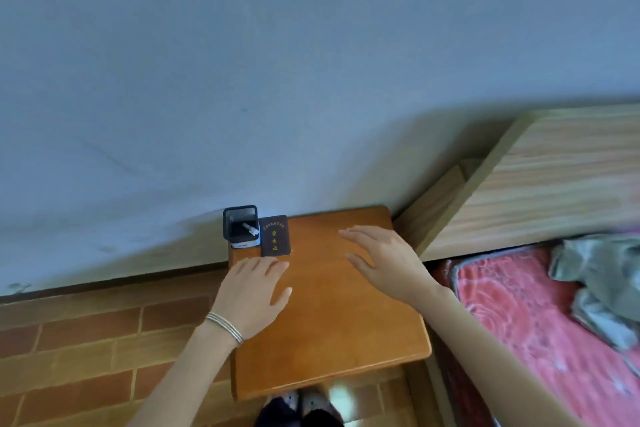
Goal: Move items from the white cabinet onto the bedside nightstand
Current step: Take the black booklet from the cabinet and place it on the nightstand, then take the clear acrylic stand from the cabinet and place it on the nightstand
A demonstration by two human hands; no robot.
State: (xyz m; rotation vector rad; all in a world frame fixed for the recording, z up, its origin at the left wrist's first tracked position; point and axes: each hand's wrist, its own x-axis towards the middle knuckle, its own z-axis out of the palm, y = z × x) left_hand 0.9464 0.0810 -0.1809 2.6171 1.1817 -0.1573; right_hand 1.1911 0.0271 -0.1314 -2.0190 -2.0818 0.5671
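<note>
The wooden nightstand (332,329) stands against the wall beside the bed. At its far left corner sits a black mesh pen holder (240,222) with a white pen-like item inside, resting on a white base. A small dark booklet with gold lettering (274,235) lies flat right beside it. My left hand (252,295), bracelets on the wrist, hovers over the nightstand's left edge just in front of the booklet, fingers apart and empty. My right hand (384,260) is spread open above the nightstand's right half, holding nothing. The white cabinet is out of view.
A bed with a pink patterned mattress (540,322) and crumpled grey cloth (595,277) lies to the right, its wooden headboard (540,184) against the blue-grey wall. Brick-patterned floor (86,340) spreads to the left. My feet (301,406) show below the nightstand.
</note>
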